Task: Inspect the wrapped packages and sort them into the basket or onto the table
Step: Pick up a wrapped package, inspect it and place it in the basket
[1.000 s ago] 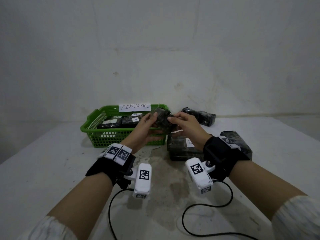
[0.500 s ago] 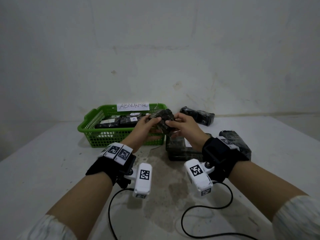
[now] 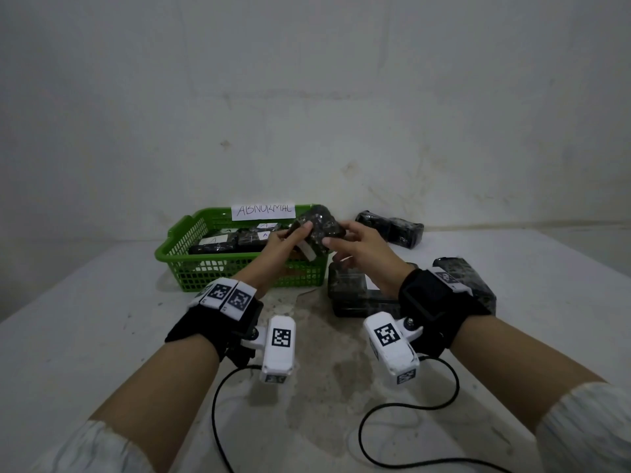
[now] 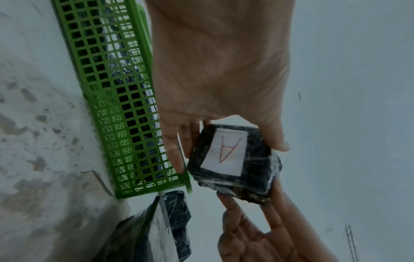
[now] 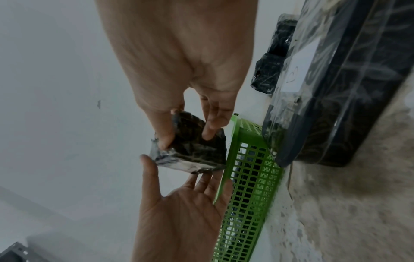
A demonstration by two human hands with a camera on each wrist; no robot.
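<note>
head view: green basket [image 3: 191, 264] holds dark labelled packages [image 3: 218, 245]; both hands [image 3: 278, 245] [image 3: 358, 249] grasp wrapped package [image 3: 319, 225] above rim

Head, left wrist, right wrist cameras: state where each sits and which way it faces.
Head: worn on the head, facing forward and down at the table; both forearms, left hand and right hand show.
Left wrist: looks along the left hand at the wrapped package labelled A; right hand's fingers enter below.
Right wrist: looks along the right hand at that package; the left palm shows below.
Shared: all three show the package and green basket.
</note>
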